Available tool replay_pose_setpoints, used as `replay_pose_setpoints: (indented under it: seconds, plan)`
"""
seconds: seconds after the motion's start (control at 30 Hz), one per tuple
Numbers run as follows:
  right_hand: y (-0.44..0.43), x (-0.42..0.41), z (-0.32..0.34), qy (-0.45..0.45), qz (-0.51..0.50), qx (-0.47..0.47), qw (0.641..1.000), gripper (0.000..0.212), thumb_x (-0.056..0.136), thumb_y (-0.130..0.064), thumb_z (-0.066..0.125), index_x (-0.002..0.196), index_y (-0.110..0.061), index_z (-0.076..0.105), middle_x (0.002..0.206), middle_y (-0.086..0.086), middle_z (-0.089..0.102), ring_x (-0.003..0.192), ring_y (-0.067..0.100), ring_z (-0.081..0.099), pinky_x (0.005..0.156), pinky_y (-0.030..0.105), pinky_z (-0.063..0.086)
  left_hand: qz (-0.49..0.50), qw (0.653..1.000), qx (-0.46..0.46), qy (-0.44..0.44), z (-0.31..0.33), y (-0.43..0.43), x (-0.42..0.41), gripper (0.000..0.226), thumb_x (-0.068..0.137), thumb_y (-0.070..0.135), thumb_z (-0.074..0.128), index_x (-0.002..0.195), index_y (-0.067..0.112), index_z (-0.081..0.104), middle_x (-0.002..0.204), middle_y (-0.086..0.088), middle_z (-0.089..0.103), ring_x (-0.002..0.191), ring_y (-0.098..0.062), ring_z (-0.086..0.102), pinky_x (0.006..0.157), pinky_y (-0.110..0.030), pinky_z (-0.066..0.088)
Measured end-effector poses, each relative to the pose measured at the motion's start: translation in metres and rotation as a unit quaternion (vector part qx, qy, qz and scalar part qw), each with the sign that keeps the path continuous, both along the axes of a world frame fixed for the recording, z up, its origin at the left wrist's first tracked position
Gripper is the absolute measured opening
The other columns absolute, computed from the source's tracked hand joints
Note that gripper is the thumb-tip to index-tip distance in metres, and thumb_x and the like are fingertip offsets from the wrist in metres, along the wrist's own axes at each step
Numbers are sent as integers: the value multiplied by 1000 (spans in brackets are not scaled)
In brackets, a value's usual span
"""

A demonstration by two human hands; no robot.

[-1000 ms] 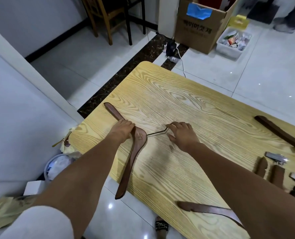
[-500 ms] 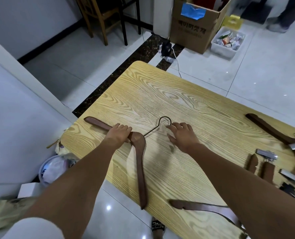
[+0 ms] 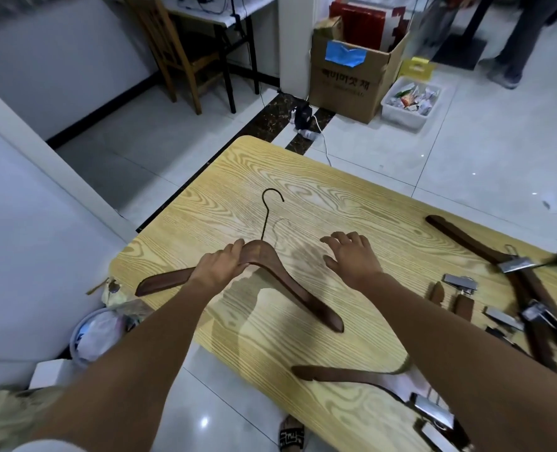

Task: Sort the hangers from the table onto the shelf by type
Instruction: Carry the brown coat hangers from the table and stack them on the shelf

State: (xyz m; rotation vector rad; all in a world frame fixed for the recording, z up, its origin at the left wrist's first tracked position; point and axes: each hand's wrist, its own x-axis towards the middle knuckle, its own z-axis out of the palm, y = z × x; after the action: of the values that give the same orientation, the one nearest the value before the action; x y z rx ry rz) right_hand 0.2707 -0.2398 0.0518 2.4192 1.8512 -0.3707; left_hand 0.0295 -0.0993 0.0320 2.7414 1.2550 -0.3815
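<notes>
A dark brown wooden hanger [image 3: 290, 285] with a thin black hook pointing away from me is lifted a little above the light wood table [image 3: 352, 197]. My left hand [image 3: 220, 269] grips it on the left arm, close to the neck. To the right hovers my right hand [image 3: 352, 256], fingers spread, holding nothing and not touching the hanger. A second plain wooden hanger [image 3: 342, 375] lies by the near table edge, partly under my right forearm. Several wooden clip hangers [image 3: 515, 288] with metal clips lie in a heap at the right. No shelf is in view.
A white wall panel [image 3: 26, 223] stands close on the left, with a bin of rubbish [image 3: 98, 334] at its foot. Beyond the table are a cardboard box [image 3: 349, 76], a white tub [image 3: 410, 102], a wooden chair [image 3: 176, 50] and a person's legs [image 3: 518, 37].
My left hand has turned the hanger so its hook now points away from me and raised it off the table. My right hand has let the hook go and opened.
</notes>
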Motion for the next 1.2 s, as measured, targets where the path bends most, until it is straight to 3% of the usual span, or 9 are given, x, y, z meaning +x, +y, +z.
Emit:
replay_pose_setpoints:
  seconds: [0.23, 0.57, 0.77, 1.2]
  plan:
    - [-46, 17, 16, 8, -18, 17, 1000, 46, 100, -38, 36, 144, -25, 33, 148, 3, 35, 134, 29, 31, 113, 40, 20, 33, 997, 47, -41, 25, -32, 7, 57, 94, 46, 46, 140, 15, 33, 122, -12, 58, 100, -33, 65, 77, -40, 50]
    - [-118, 38, 33, -7, -35, 31, 999, 45, 101, -38, 35, 144, -25, 34, 145, 3, 39, 131, 29, 35, 110, 39, 25, 64, 992, 74, -80, 60, -82, 17, 56, 93, 44, 49, 139, 15, 34, 119, -11, 59, 103, -33, 63, 78, -41, 48]
    - [-160, 42, 38, -11, -43, 28, 999, 46, 101, -38, 35, 144, -23, 32, 143, 5, 42, 130, 29, 37, 108, 40, 28, 118, 980, 76, -139, 78, -118, 27, 47, 93, 42, 49, 128, 13, 39, 113, -11, 62, 99, -35, 62, 78, -43, 47]
    - [-230, 76, 52, -11, -96, 34, 995, 46, 100, -36, 37, 143, -22, 34, 140, 7, 44, 130, 31, 38, 106, 42, 30, 122, 980, 85, -129, 90, -189, 58, 44, 93, 42, 51, 125, 13, 41, 110, -11, 64, 99, -35, 64, 80, -42, 49]
